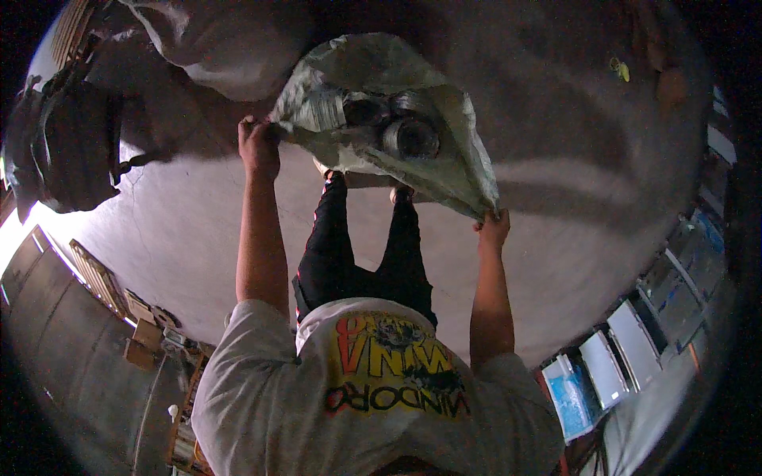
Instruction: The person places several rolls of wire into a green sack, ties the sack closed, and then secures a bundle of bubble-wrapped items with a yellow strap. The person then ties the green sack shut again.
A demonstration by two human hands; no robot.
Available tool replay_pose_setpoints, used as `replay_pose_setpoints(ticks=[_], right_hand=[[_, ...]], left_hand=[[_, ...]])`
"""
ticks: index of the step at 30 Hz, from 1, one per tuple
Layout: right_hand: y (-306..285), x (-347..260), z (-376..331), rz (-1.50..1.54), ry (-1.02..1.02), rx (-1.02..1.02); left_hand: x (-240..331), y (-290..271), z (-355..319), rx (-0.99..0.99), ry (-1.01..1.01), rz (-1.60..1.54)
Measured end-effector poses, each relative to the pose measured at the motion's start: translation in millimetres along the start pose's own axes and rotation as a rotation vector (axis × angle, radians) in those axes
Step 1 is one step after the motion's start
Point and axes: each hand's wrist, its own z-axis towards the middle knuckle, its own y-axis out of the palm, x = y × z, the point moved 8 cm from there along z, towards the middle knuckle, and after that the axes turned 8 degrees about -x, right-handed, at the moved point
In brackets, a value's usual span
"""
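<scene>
sack [444, 151]: a pale woven sack, held open at the mouth in front of the person, hanging above the concrete floor [571, 238]
left hand [259, 147]: fist closed tight on the sack's left rim, arm stretched out
right hand [493, 230]: fingers pinched shut on the sack's right rim, lower than the left
inside the sack: round metal pieces [409, 135] – they look like cans or coils, too dim to tell which
feet: just under the sack, legs in black trousers
left of the sack: a dark backpack [67, 147] on the floor, well apart; a second pale sack [222, 47] lies beyond it
right of the sack: a row of flat panels [627, 349] along the edge, well apart
step in hand: judged from the grip – the mouth is being spread and the load lifted or shaken down
next move: calls for both fists to stay clamped and the rims level, or the metal may slide toward the lower right corner
</scene>
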Motion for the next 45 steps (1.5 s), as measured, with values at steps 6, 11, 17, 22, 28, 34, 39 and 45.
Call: replay_pose_setpoints(ticks=[6, 11, 17, 22, 28, 34, 39, 45], right_hand=[[-15, 24, -11, 0.186, 0.027, -0.041], [-42, 32, -6, 0.126, 0.104, 0.058], [3, -91, 83, 0.924, -0.287, 0.004], [77, -124, 132, 1.251, -0.173, 0.014], [60, -89, 95, 1.142, -0.298, -0.26], [67, -47, 82, 0.813, -0.368, -0.595], [71, -60, 103, -0.479, -0.419, -0.107], [106, -159, 144, 1.066, -0.41, -0.389]], left_hand=[[43, 114, -8, -0.527, 0.323, 1.284], [37, 131, 65, -0.536, 0.229, 0.918], [-3, 132, 105, -0.359, -0.09, -0.17], [11, 86, 84, -0.172, 0.089, -0.033], [-8, 21, 68, -0.342, 0.392, 0.977], [-27, 32, 86, -0.097, -0.02, -0.106], [-42, 97, 99, 0.026, -0.022, -0.338], [-59, 113, 82, -0.452, -0.066, -0.368]])
